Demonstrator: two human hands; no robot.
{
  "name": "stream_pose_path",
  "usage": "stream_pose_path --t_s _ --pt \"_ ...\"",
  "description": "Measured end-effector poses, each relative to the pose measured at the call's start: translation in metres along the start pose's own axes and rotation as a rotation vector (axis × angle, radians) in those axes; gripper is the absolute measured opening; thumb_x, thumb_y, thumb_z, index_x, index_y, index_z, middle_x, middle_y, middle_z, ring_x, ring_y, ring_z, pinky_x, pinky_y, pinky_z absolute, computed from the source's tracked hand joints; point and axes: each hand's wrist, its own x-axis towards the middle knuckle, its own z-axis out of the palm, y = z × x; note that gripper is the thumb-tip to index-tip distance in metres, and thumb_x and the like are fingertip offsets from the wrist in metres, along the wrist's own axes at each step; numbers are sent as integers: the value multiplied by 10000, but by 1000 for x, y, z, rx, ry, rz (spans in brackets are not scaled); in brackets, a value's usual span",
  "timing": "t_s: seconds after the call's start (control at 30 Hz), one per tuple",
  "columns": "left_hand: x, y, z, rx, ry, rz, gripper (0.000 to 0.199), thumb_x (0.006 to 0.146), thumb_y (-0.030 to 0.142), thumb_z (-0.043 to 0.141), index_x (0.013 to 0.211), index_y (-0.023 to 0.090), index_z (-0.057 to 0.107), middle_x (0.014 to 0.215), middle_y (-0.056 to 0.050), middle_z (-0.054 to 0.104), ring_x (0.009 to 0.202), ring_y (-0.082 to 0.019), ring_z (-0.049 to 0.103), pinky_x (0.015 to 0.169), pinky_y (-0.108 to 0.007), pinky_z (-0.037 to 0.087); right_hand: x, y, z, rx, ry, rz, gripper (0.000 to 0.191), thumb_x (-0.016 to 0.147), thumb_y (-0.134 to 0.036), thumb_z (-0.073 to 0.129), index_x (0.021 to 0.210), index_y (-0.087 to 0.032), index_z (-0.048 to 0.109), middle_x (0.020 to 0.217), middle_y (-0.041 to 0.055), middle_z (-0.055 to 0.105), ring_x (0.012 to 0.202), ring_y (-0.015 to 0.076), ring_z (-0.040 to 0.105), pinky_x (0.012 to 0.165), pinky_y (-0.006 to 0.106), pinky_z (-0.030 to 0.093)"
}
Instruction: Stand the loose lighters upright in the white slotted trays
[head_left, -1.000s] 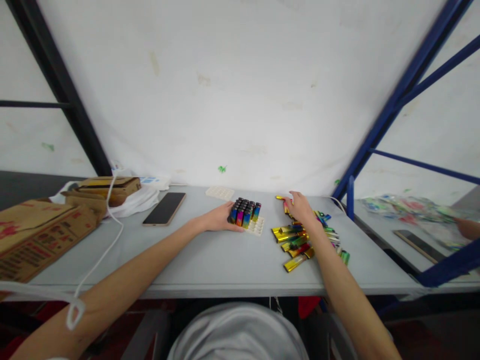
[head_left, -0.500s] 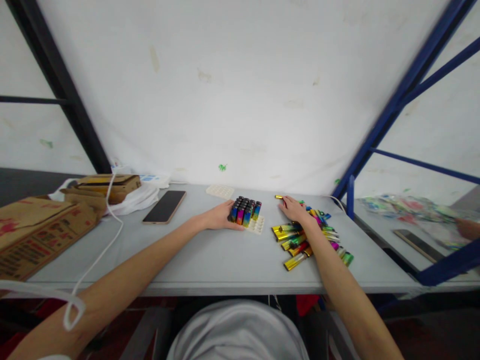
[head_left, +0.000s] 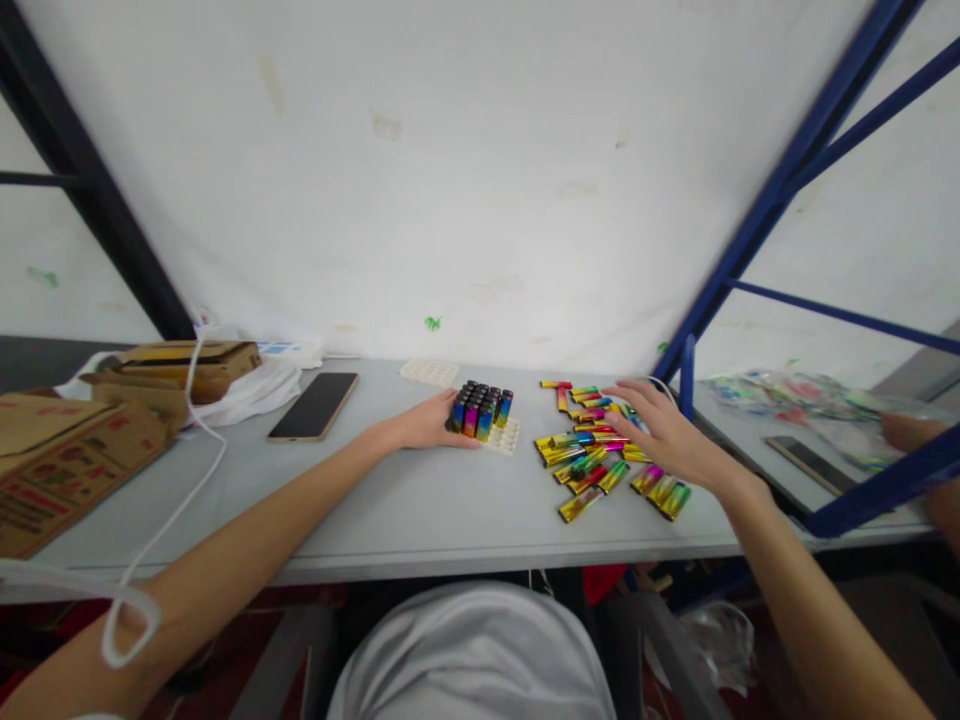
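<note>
Several shiny multicoloured lighters (head_left: 484,412) stand upright in rows, black tops up, in a white plastic tray (head_left: 504,440) with round holes. My left hand (head_left: 426,420) grips this block from its left side, the thumb in front; the other fingers are partly hidden behind it. On the right lies a loose pile of lighters (head_left: 585,460), gold, red, green and blue, pointing in different directions. Over the pile's right side, my right hand (head_left: 664,430) has its fingers stretched out and holds nothing.
Another white tray (head_left: 429,373) lies near the wall. To the left are a phone (head_left: 315,407), cardboard boxes (head_left: 75,450), a white plastic bag (head_left: 259,395) and a white cable (head_left: 196,480). Blue metal frame bars (head_left: 742,240) bound the right side; beyond are another phone (head_left: 810,465) and a person's hand (head_left: 911,432).
My right hand has moved right from the pile's far left side, its fingers now spread, and more lighters show. My left hand stays on the block. The view has shifted slightly.
</note>
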Motion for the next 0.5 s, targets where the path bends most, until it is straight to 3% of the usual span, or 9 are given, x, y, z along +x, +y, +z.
stream_pose_path --t_s 0.1,0.2,0.33,0.5 --pt "0 -1 0 5 2 2 784 733 735 869 1308 227 709 1316 -105 715 1227 -365 669 1169 -472 504 -63 13 17 -34 -105 144 783 1019 -710 450 1689 -305 429 1744 126 372 1607 365 376 1282 559 388" --pt "1 -1 0 4 2 14 779 746 722 865 1322 222 707 1330 -104 710 1233 -370 666 1176 -472 500 -100 9 53 -89 -122 274 833 996 -747 447 1724 -355 349 1821 98 209 1663 450 200 1253 741 317" --pt "1 0 0 11 -19 16 795 774 735 838 1332 186 706 1352 -126 695 1257 -378 648 1194 -485 483 -95 -16 89 -155 -35 404 858 1006 -775 397 1748 -364 270 1823 140 184 1653 525 144 1175 850 298" --pt "0 0 0 12 -18 18 799 760 734 852 1347 215 696 1373 -116 693 1271 -370 643 1200 -480 481 -58 -33 96 -151 -60 468 884 988 -826 393 1734 -357 319 1808 177 217 1639 541 177 1191 843 261"
